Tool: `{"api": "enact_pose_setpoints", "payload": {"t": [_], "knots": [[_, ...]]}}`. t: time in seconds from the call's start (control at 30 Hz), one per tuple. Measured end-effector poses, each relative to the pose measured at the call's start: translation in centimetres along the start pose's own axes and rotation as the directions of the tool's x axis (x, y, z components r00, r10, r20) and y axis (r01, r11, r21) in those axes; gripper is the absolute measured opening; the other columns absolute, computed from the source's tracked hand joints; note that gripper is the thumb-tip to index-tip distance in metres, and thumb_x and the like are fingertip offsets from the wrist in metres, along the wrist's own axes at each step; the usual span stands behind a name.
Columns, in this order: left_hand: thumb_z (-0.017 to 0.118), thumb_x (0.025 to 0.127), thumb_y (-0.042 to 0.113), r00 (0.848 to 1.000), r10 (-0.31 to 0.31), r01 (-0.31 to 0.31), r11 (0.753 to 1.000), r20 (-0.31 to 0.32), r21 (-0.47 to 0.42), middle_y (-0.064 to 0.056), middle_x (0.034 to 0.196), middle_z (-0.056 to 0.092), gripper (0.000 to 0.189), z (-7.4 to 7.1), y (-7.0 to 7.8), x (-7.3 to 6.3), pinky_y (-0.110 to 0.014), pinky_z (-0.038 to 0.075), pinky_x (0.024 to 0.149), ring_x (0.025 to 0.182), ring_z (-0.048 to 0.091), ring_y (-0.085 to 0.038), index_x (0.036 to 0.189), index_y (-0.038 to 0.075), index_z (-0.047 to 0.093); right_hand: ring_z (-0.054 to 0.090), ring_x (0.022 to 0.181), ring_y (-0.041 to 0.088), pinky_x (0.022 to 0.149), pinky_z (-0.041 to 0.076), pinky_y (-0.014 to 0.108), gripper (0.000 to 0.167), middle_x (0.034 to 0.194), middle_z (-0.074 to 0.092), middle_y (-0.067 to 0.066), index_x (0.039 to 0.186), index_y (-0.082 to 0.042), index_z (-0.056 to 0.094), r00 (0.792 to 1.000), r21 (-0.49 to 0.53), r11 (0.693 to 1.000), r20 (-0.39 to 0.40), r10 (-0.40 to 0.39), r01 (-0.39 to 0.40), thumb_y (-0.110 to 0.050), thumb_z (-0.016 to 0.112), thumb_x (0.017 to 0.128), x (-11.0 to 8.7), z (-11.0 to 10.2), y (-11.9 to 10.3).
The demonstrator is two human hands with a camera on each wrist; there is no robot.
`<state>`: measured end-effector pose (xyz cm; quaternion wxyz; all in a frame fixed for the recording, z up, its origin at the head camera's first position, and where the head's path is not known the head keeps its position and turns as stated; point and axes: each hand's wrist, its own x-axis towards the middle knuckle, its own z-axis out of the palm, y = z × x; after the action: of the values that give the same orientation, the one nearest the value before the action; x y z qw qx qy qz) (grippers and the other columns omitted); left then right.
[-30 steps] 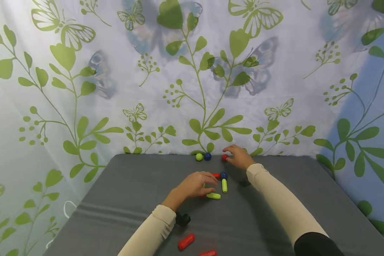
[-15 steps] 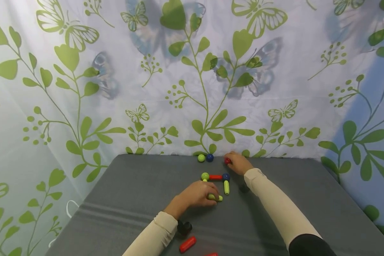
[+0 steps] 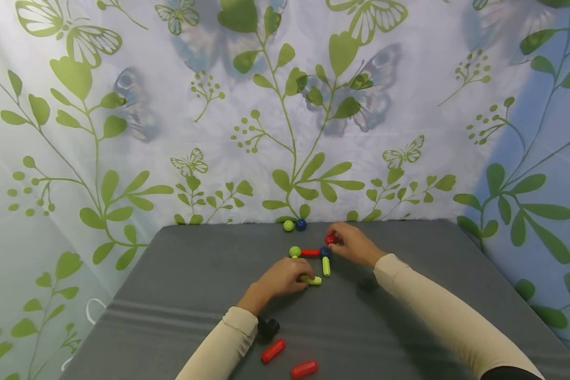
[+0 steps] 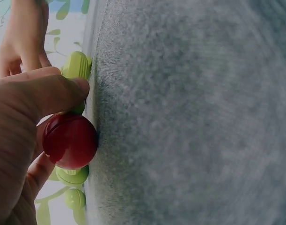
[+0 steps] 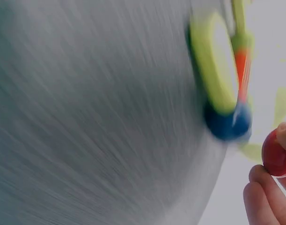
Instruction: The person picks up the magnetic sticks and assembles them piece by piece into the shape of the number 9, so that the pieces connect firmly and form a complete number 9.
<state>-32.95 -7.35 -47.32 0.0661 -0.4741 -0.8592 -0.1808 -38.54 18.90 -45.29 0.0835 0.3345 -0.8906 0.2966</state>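
Note:
My left hand (image 3: 280, 277) pinches a yellow-green rod (image 3: 315, 281) low over the table. Beside its thumb, a dark red ball (image 4: 70, 140) shows in the left wrist view, in line with that rod. In the head view the hand hides this ball. Between thumb and fingers, my right hand (image 3: 353, 244) holds another red ball (image 3: 330, 239). That ball is just behind a blue ball (image 3: 325, 252) of a joined shape. A red rod (image 3: 310, 253) links the blue ball to a green ball (image 3: 295, 252); a second yellow-green rod (image 3: 326, 267) extends toward me from the blue one.
At the back edge of the grey table (image 3: 195, 274) sit a loose green ball (image 3: 288, 226) and a loose blue ball (image 3: 301, 225). Two red rods, one left (image 3: 273, 351) and one right (image 3: 304, 369), lie near the front. A patterned curtain (image 3: 247, 174) hangs behind.
The right hand has taken hold of the red ball at the back and brought it nearer the joined shape. The left hand has closed its fingers on the yellow-green rod.

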Motion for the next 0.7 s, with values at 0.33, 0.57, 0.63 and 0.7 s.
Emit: {"api": "enact_pose_setpoints", "payload": {"t": [0.33, 0.57, 0.63, 0.7], "knots": [[0.081, 0.087, 0.011, 0.998, -0.055, 0.055, 0.998, -0.002, -0.044, 0.006, 0.105, 0.068, 0.017, 0.1, -0.3, -0.2, -0.013, 0.047, 0.074, 0.080, 0.057, 0.000, 0.102, 0.016, 0.074, 0.065, 0.087, 0.008, 0.076, 0.057, 0.030, 0.027, 0.103, 0.063, -0.004, 0.109, -0.013, 0.062, 0.988, 0.138, 0.987, 0.115, -0.102, 0.086, -0.008, 0.079, 0.088, -6.1, 2.2, -3.5], [0.081, 0.088, 0.010, 0.998, -0.069, 0.069, 0.995, 0.002, -0.068, 0.006, 0.105, 0.067, 0.017, 0.2, -0.3, -0.2, -0.014, 0.047, 0.074, 0.081, 0.057, 0.000, 0.102, 0.016, 0.074, 0.064, 0.088, 0.008, 0.077, 0.056, 0.030, 0.028, 0.104, 0.063, -0.006, 0.109, -0.015, 0.063, 0.989, 0.120, 0.990, 0.120, -0.088, 0.074, -0.009, 0.080, 0.088, -6.4, 3.3, -3.7], [0.081, 0.087, 0.010, 0.998, -0.064, 0.064, 0.995, 0.001, -0.074, 0.006, 0.105, 0.067, 0.016, 0.3, -0.3, -0.1, -0.014, 0.047, 0.074, 0.081, 0.058, -0.001, 0.101, 0.016, 0.074, 0.065, 0.088, 0.008, 0.077, 0.056, 0.030, 0.029, 0.103, 0.063, -0.005, 0.109, -0.015, 0.063, 0.989, 0.124, 0.989, 0.120, -0.089, 0.074, -0.008, 0.080, 0.087, -6.3, 3.2, -3.7], [0.081, 0.087, 0.010, 0.998, -0.057, 0.057, 0.996, -0.002, -0.073, 0.006, 0.105, 0.067, 0.016, 0.3, -0.3, -0.1, -0.014, 0.047, 0.074, 0.081, 0.058, -0.002, 0.101, 0.016, 0.074, 0.065, 0.087, 0.008, 0.076, 0.056, 0.030, 0.029, 0.103, 0.063, -0.004, 0.109, -0.014, 0.062, 0.986, 0.125, 0.988, 0.129, -0.102, 0.086, -0.009, 0.080, 0.088, -6.2, 3.1, -3.6]]}}
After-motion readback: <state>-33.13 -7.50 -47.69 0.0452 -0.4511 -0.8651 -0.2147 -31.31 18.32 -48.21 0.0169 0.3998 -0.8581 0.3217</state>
